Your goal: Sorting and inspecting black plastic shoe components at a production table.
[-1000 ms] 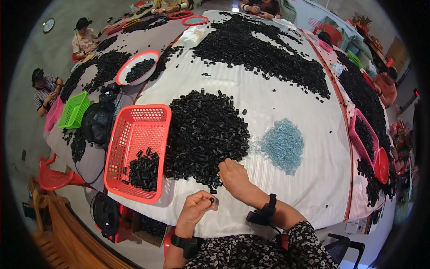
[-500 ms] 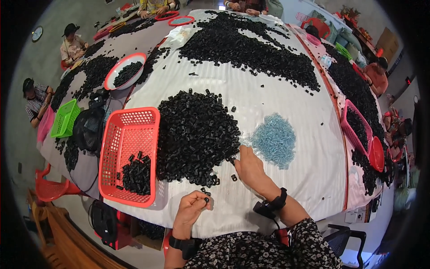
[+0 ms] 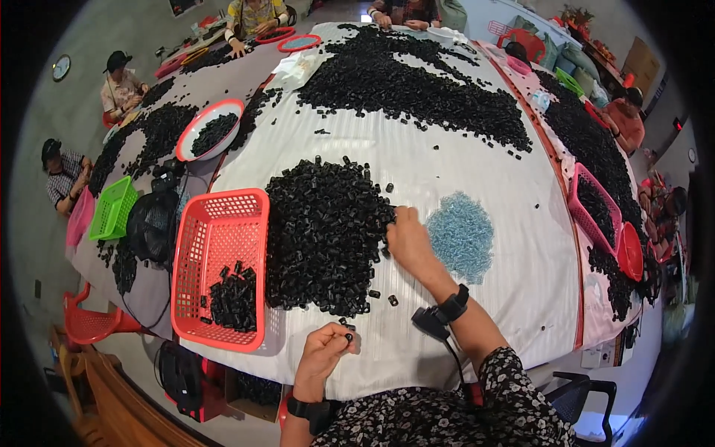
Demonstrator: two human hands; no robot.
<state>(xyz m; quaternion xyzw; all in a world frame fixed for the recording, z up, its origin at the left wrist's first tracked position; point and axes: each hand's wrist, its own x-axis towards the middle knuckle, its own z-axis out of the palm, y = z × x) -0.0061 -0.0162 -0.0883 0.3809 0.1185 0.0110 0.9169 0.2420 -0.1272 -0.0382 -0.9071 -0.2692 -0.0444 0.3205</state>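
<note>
Head view: left hand point(image 3: 325, 350) pinches 1 small black part point(image 3: 347, 337) near the counter point(image 3: 521, 298) edge; right hand point(image 3: 406, 237), fingers curled, touches the black parts pile point(image 3: 320, 238) between red basket point(image 3: 220, 223) and blue pieces point(image 3: 462, 235).

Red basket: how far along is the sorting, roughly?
Done: the red basket holds only a small heap of black parts in its near corner, and most of its floor is bare.
In hand: the left hand pinches a black piece; the right hand reaches into the big black pile.
Left: that pile is far larger than the basket's heap; a blue pile lies untouched.
</note>
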